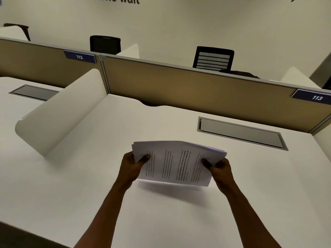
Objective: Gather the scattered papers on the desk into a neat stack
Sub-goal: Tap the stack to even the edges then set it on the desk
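The white tabletop [179, 221] is bare around both arms, with open room toward its near edge and out to the right. Its far edge runs along a tan partition [188, 86], and on its left side a curved white divider [59, 113] rises and closes off that way.

The stack of papers [177, 163] is held above the middle of the tabletop, tilted with its printed face toward the camera, its shadow falling on the surface just below. The left hand [131, 167] grasps the stack's left edge, thumb on the top sheet and fingers behind. The right hand [219, 167] grasps the right edge the same way. The sheets are roughly aligned, though the upper right corner fans out slightly.

A grey cable hatch [241, 133] sits flush in the tabletop toward its far right corner, beyond the papers and apart from them. A blue label reading 113 [315, 97] is fixed to the partition at right, and one reading 112 [79, 56] farther left. Two black chairs [213, 59] stand behind the partition
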The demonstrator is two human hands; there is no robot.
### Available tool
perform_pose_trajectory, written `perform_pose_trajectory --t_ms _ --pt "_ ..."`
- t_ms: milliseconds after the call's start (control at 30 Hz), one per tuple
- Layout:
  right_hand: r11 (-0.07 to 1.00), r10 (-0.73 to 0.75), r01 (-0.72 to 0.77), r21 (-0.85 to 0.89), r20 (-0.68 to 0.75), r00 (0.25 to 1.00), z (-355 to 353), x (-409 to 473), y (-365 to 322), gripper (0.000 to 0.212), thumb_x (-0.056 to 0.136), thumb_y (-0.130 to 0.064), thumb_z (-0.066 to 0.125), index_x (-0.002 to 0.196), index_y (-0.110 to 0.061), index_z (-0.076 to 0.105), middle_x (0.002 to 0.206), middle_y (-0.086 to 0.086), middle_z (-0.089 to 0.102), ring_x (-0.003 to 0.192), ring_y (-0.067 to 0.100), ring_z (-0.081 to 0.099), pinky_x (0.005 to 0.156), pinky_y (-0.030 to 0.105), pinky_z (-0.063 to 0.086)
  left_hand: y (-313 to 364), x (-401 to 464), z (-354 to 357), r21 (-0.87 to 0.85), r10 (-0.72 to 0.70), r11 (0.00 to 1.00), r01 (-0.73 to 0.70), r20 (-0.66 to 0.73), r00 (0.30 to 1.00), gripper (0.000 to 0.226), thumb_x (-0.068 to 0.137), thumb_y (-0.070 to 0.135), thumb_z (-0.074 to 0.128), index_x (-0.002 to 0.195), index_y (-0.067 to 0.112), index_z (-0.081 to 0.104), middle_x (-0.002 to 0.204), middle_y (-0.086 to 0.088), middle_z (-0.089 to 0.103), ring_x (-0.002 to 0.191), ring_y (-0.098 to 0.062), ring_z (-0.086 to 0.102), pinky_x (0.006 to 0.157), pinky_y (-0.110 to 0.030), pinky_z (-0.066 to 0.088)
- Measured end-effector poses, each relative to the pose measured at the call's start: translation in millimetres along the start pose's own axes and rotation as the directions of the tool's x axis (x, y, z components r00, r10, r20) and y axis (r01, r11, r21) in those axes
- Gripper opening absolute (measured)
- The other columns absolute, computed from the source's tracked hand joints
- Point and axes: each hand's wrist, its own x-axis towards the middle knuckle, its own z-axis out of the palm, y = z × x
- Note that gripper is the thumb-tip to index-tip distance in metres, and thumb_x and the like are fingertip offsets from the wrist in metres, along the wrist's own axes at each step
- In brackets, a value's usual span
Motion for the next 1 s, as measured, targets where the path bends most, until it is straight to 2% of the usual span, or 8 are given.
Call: perform_pose_trajectory --t_ms 67,133,200,267,433,600,767,1000 --pt "1.000 -0.003 0.003 0.007 -0.002 1.000 0.7 -2.0 4.6 0.022 0.085 -0.004 0.074 0.099 -0.021 0.074 0.091 0.002 0.078 0.084 0.015 0.075 0.066 0.025 0.060 -4.4 0.0 0.0 0.008 0.001 1.000 -0.001 0.001 1.000 0.021 0.078 0.033 0.078 0.099 0.028 0.075 0.097 -0.001 0.078 0.091 -0.020 0.074 0.070 -0.026 0.059" --pt "1.000 0.024 -0.024 -0.008 -0.010 1.000 2.8 -4.3 15.5 0.026 0.082 0.000 0.075 0.099 -0.019 0.074 0.092 0.002 0.078 0.087 0.017 0.074 0.069 0.028 0.060 -14.4 0.0 -0.1 0.029 0.000 1.000 0.000 -0.005 1.000 0.025 0.083 0.018 0.079 0.107 0.018 0.074 0.104 -0.002 0.077 0.102 -0.021 0.070 0.080 -0.031 0.057" --pt "0.997 0.071 -0.072 -0.003 -0.028 0.997 4.8 -6.1 26.1 0.027 0.082 0.002 0.075 0.102 -0.016 0.072 0.097 0.004 0.077 0.093 0.024 0.072 0.076 0.036 0.059 -23.2 -1.1 0.5 0.042 -0.010 0.999 0.011 -0.013 1.000 0.018 0.086 0.006 0.075 0.103 0.014 0.075 0.105 -0.005 0.076 0.107 -0.027 0.067 0.088 -0.038 0.053" --pt "0.996 0.087 -0.087 -0.004 -0.047 0.995 5.8 -5.8 29.1 0.026 0.083 0.001 0.074 0.104 -0.016 0.071 0.098 0.003 0.077 0.094 0.026 0.072 0.077 0.037 0.059 -24.3 -1.7 1.1 0.049 -0.035 0.998 0.037 -0.041 0.999 0.014 0.086 0.008 0.075 0.100 0.013 0.074 0.102 -0.008 0.075 0.106 -0.029 0.066 0.084 -0.036 0.053" --pt "0.999 0.044 -0.044 -0.002 -0.052 0.998 4.8 -3.9 21.6 0.029 0.084 -0.001 0.074 0.103 -0.022 0.072 0.096 -0.004 0.079 0.086 0.012 0.075 0.068 0.024 0.060 -17.8 1.7 -0.2 0.041 -0.017 0.999 0.019 -0.069 0.997 0.015 0.086 0.012 0.076 0.100 0.014 0.073 0.100 -0.006 0.075 0.102 -0.022 0.068 0.081 -0.028 0.052" --pt "0.992 0.101 -0.105 -0.075 -0.058 0.993 5.8 -8.6 36.0 0.033 0.083 0.000 0.075 0.109 -0.018 0.066 0.102 -0.001 0.075 0.096 0.018 0.070 0.073 0.024 0.058 -27.4 -1.7 4.2 0.145 -0.082 0.985 0.090 -0.060 0.995 0.024 0.089 0.015 0.073 0.112 0.010 0.069 0.108 -0.010 0.073 0.105 -0.026 0.066 0.077 -0.027 0.052" --pt "0.994 0.069 -0.075 -0.080 -0.078 0.995 1.9 -4.3 31.7 0.033 0.080 -0.005 0.078 0.103 -0.027 0.069 0.095 -0.008 0.078 0.089 0.009 0.073 0.066 0.018 0.059 -24.0 2.0 2.1 0.128 -0.062 0.989 0.074 -0.093 0.994 0.016 0.089 0.018 0.074 0.104 0.018 0.071 0.101 -0.003 0.076 0.097 -0.020 0.069 0.070 -0.018 0.054" --pt "0.966 0.045 -0.058 -0.251 -0.056 0.997 10.4 2.9 24.8 0.030 0.084 -0.009 0.076 0.106 -0.026 0.064 0.102 -0.002 0.073 0.096 0.022 0.071 0.079 0.036 0.060 -18.3 9.6 1.9 0.192 -0.114 0.972 0.132 -0.101 0.988 0.023 0.089 0.024 0.073 0.109 0.015 0.067 0.096 0.004 0.072 0.092 -0.017 0.068 0.069 -0.021 0.056"
